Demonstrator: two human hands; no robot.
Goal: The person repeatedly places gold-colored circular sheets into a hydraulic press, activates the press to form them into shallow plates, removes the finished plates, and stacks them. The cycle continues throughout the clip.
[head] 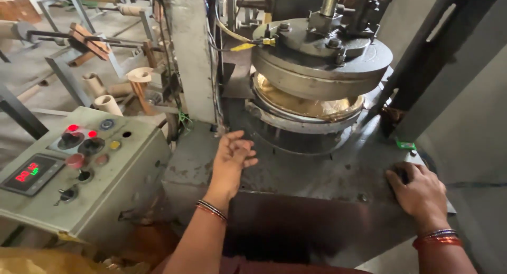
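Steel press bed (317,173), grey and scuffed, carries everything I list. Item one: my left hand (231,159), raised over the bed's left part just in front of the round lower die (296,127), fingers loosely curled and spread, holding nothing; bangles sit at that wrist. Item two: my right hand (420,192), laid flat, palm down, on the bed near its right edge, fingers together and slightly bent, gripping nothing that I can see; bangles at that wrist too. Item three: the upper die (322,57), a thick grey metal disc with bolts on top, hanging above the lower die with a gap between them. Item four: a golden, shiny sheet (311,105) lying in that gap, across the lower die at the bed's far side. Item five: a grey control box (90,173) standing beside the bed's left edge, with red lamps, knobs, push buttons and a small red-lit display. Item six: cardboard tubes (103,94) beyond the box, well apart from both hands.
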